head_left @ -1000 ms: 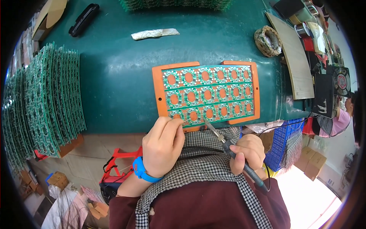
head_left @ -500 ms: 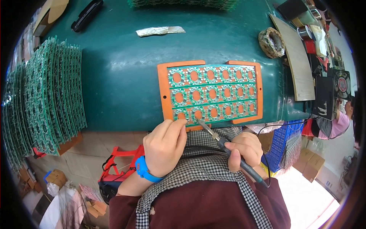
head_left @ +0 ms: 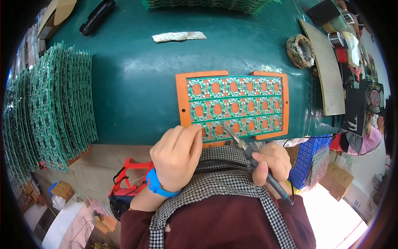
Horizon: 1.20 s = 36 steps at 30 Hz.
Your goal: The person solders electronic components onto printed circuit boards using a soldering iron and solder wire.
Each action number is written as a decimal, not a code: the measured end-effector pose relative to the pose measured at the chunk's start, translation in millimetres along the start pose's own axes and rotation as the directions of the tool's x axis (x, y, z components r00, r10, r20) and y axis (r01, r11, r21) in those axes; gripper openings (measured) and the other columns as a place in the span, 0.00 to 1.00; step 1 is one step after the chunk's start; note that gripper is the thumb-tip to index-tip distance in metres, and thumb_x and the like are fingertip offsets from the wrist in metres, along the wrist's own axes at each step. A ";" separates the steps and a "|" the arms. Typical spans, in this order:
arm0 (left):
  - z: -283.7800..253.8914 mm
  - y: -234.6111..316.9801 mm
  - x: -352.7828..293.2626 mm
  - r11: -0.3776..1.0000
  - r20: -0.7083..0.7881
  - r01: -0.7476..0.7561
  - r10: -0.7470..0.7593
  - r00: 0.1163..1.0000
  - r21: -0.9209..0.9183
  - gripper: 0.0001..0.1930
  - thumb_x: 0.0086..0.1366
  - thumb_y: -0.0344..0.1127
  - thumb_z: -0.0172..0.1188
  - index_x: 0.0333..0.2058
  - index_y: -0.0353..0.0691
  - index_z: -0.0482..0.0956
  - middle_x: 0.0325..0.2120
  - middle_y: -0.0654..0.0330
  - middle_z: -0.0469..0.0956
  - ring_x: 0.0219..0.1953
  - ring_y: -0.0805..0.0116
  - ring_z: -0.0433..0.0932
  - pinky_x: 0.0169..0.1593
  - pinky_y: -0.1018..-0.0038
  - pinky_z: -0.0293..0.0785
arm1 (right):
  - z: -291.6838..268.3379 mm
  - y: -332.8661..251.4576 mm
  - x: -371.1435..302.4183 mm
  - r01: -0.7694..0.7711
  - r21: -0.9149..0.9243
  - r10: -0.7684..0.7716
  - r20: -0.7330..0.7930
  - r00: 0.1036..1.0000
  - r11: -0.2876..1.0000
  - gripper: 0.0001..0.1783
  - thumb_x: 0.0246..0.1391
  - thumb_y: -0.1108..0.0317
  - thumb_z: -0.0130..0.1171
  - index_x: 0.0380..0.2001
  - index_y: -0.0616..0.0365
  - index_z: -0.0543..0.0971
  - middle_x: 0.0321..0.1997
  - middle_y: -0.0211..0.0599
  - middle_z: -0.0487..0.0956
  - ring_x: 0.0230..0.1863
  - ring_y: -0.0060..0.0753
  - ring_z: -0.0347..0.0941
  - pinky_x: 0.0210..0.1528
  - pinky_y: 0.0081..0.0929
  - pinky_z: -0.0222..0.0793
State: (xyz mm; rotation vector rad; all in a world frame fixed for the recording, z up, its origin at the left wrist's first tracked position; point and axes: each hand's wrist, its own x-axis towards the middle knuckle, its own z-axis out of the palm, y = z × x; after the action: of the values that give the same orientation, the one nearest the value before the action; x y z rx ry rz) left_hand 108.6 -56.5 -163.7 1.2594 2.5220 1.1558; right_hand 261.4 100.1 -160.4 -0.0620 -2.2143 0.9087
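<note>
A green circuit board panel [head_left: 226, 116] with rows of round openings lies in an orange holding frame [head_left: 183, 95] at the table's near edge. My right hand [head_left: 271, 164] grips a soldering iron [head_left: 245, 150] by its handle. The iron's tip reaches the bottom row, at the upper right of the second opening; whether it touches the board I cannot tell. My left hand [head_left: 176, 153], a blue band on its wrist, is closed in a pinch over the panel's lower left corner. Its fingers partly cover the first opening, and what they hold is hidden.
Upright stacks of green circuit boards [head_left: 62, 103] stand at the left. A foil-like strip [head_left: 179, 36], a black tool [head_left: 97, 16] and more boards [head_left: 207, 5] lie farther back. To the right are a roll of tape [head_left: 300, 51], a wooden board [head_left: 323, 66] and a small fan [head_left: 375, 98].
The iron's tip has moved from below the bottom row's second opening to its upper right. My left fingers have shifted slightly farther over the first opening. The whole view has shifted a little.
</note>
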 end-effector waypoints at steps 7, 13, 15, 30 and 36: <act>10.5 -3.9 14.7 0.999 -0.009 0.035 -0.035 0.999 0.010 0.09 0.50 0.25 0.65 0.31 0.38 0.77 0.21 0.60 0.73 0.23 0.64 0.74 0.24 0.71 0.70 | 9.8 8.2 17.7 -0.078 -0.071 0.081 0.033 0.996 0.994 0.05 0.43 0.75 0.58 0.26 0.63 0.78 0.18 0.33 0.75 0.15 0.29 0.71 0.17 0.24 0.64; 12.2 -2.3 19.3 0.999 -0.045 0.039 -0.040 0.998 -0.030 0.06 0.52 0.21 0.63 0.30 0.35 0.78 0.16 0.60 0.68 0.17 0.68 0.68 0.20 0.73 0.63 | 12.4 11.1 15.1 -0.086 -0.043 0.088 0.052 0.995 0.995 0.04 0.43 0.75 0.59 0.27 0.62 0.79 0.18 0.32 0.75 0.15 0.28 0.70 0.16 0.23 0.63; 11.3 -1.8 18.3 0.997 -0.042 0.056 -0.058 0.997 -0.046 0.06 0.52 0.21 0.63 0.30 0.35 0.79 0.17 0.60 0.69 0.17 0.68 0.68 0.21 0.73 0.63 | 12.4 11.5 15.2 -0.088 -0.026 0.089 0.058 0.994 0.996 0.05 0.43 0.75 0.59 0.27 0.62 0.79 0.18 0.32 0.74 0.15 0.28 0.70 0.16 0.22 0.62; 8.2 -10.8 39.7 0.997 -0.045 0.070 -0.070 0.997 -0.016 0.09 0.51 0.22 0.62 0.32 0.38 0.77 0.21 0.59 0.71 0.21 0.62 0.72 0.23 0.69 0.68 | 8.7 20.9 38.0 -0.133 -0.074 0.136 0.030 0.990 0.988 0.04 0.45 0.74 0.58 0.27 0.63 0.78 0.18 0.34 0.75 0.16 0.30 0.72 0.16 0.23 0.64; 17.9 -13.7 49.8 0.998 -0.042 0.062 -0.061 0.997 0.011 0.09 0.52 0.23 0.63 0.34 0.38 0.76 0.22 0.59 0.71 0.23 0.62 0.74 0.25 0.69 0.71 | 19.3 28.8 47.2 -0.139 -0.067 0.143 0.050 0.988 0.988 0.05 0.44 0.75 0.59 0.28 0.62 0.79 0.19 0.34 0.75 0.16 0.29 0.72 0.16 0.22 0.63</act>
State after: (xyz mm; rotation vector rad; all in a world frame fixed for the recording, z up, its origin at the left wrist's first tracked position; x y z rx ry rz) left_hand 74.1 -15.3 -173.8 1.1639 2.5815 1.1667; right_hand 208.1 124.4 -158.9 -0.2290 -2.3125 0.9264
